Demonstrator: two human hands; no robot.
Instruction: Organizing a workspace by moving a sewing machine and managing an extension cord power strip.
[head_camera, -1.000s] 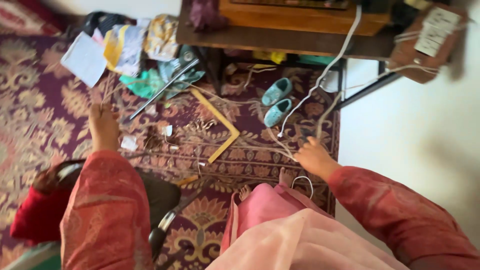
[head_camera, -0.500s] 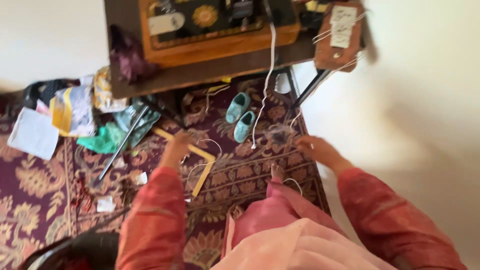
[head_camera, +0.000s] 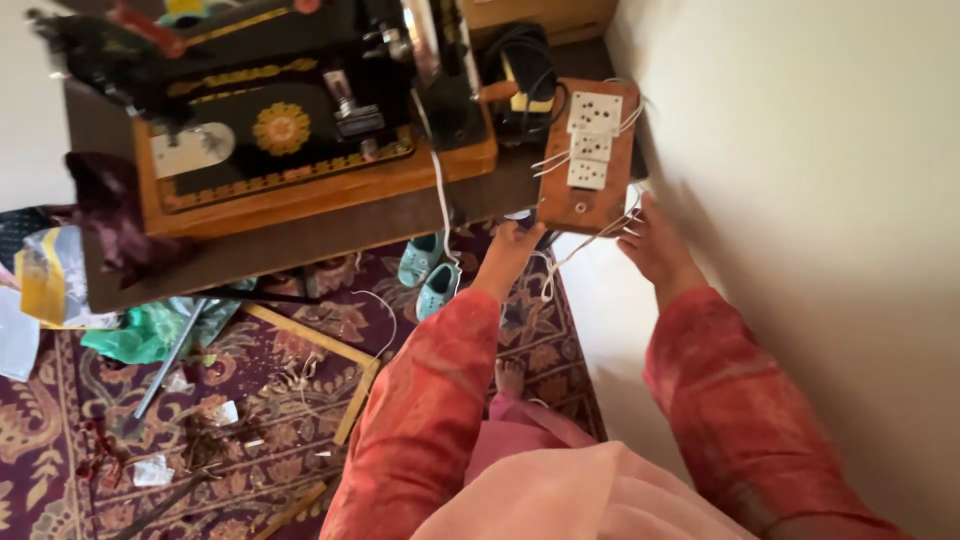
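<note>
2 hands reach up to a wooden switchboard (head_camera: 590, 160) that sits at the right edge of the dark surface (head_camera: 300, 240), close to the pale wall (head_camera: 800, 200). The left hand (head_camera: 512, 250) is at the board's lower left corner, fingers curled in a narrow grip around something dark just under the board; what it is cannot be told. The right hand (head_camera: 655, 245) lies at the board's lower right corner with its fingers fairly straight and loosely spread, touching the thin white wires (head_camera: 590, 240) that trail from the board's bottom edge. Whether it pinches a wire or only rests against it cannot be told. Both sleeves are reddish and patterned.

3 white socket plates (head_camera: 590, 135) sit in a column on the board's face. Left of the board stands a black sewing machine (head_camera: 270, 90) on a wooden base, with a white cord (head_camera: 440, 190) hanging from it over the surface's edge. Below, on the patterned purple carpet (head_camera: 60, 400), lie 2 small teal shoes (head_camera: 425, 270), a yellow wooden frame (head_camera: 340, 370), a metal rod (head_camera: 165, 365), green cloth (head_camera: 140, 335) and scraps of paper and thread.
</note>
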